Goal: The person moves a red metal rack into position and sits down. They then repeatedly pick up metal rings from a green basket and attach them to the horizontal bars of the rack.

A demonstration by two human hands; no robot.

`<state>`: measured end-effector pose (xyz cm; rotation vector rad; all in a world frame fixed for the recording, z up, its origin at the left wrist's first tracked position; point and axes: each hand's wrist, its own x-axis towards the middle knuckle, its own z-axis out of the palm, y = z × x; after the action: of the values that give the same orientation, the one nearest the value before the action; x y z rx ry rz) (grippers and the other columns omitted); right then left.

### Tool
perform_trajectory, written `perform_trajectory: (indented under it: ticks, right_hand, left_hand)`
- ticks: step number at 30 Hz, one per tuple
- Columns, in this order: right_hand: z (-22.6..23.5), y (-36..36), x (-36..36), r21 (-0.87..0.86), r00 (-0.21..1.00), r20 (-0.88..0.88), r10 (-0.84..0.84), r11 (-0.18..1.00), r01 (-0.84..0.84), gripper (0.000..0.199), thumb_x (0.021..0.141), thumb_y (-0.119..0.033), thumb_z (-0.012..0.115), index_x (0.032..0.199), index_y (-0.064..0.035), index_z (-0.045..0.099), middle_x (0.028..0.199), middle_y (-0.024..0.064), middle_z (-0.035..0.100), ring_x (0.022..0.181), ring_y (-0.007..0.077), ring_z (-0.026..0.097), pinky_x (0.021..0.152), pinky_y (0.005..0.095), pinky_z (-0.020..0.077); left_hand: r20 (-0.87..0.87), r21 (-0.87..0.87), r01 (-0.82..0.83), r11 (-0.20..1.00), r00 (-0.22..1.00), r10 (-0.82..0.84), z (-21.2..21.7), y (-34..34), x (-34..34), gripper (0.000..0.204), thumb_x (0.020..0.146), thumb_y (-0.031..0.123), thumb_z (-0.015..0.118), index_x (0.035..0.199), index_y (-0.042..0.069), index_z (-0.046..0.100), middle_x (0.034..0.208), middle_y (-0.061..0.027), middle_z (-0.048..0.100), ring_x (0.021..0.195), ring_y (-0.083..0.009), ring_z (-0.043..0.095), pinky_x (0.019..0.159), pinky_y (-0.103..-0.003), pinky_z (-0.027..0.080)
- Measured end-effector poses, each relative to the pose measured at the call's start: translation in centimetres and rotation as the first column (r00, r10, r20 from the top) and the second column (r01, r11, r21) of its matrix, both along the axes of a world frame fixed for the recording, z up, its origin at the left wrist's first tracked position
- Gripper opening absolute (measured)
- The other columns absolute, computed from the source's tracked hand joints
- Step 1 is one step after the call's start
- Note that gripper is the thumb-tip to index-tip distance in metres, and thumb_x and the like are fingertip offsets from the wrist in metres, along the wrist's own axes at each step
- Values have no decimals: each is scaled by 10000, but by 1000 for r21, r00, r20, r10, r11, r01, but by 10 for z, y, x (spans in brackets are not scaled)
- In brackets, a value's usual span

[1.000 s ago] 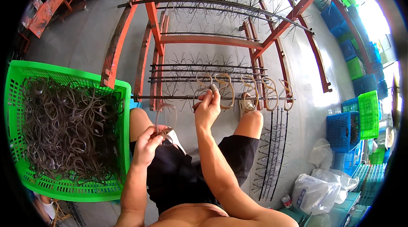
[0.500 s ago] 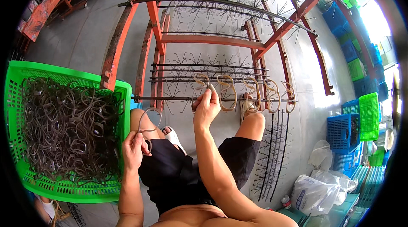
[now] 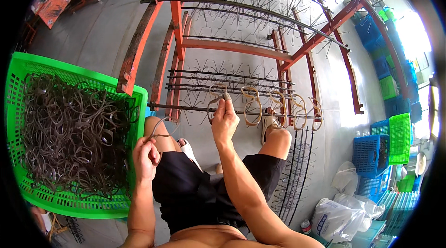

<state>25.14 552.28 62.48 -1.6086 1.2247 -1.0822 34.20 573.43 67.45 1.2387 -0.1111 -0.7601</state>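
My right hand (image 3: 225,119) pinches a bent metal loop (image 3: 215,101) against the spiked rods of the rusty orange rack (image 3: 232,46) in front of my knees. Several tan loops (image 3: 278,106) hang on the same rods to its right. My left hand (image 3: 146,156) is raised over my left thigh, fingers closed on another dark wire loop (image 3: 162,127). Just left of it stands a green plastic basket (image 3: 79,204) heaped with dark metal loops (image 3: 69,132).
Loose spiked rods (image 3: 290,178) lie on the concrete floor by my right leg. White plastic bags (image 3: 341,211) sit at the lower right. Blue crates (image 3: 371,152) and green crates (image 3: 400,138) are stacked along the right side.
My left hand moved left from my lap toward the basket and came up holding a wire loop. My right hand stayed at the rack, working the loop onto the rods.
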Motion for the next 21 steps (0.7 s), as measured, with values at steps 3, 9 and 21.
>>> perform_trajectory:
  ticks: [3, 9, 21]
  right_hand:
    - [0, -2, 0, -12, 999, 15, -41, 999, 42, 205, 922, -162, 489, 1011, -6, 587, 518, 91, 514, 417, 154, 493, 409, 311, 399]
    - [21, -6, -17, 406, 899, 438, 8, 891, -205, 278, 946, -205, 457, 1127, -4, 520, 599, -5, 481, 442, 74, 467, 388, 229, 393]
    - [76, 41, -42, 341, 520, 180, 835, 443, -829, 156, 916, -125, 505, 1019, -12, 538, 723, 87, 564, 632, 168, 584, 563, 261, 462]
  left_hand:
    - [73, 22, 36, 999, 997, -38, -1, -2, -1, 170, 918, 165, 467, 948, 28, 563, 562, 18, 432, 432, -48, 376, 376, -185, 263]
    - [161, 72, 130, 989, 977, -140, 6, -1, 2, 194, 902, 183, 537, 926, 7, 616, 588, 31, 478, 472, -22, 399, 421, -172, 303]
    - [162, -104, 274, 956, 953, -256, 20, -23, 40, 98, 863, 102, 589, 899, 11, 588, 789, -29, 587, 697, -76, 539, 591, -203, 419]
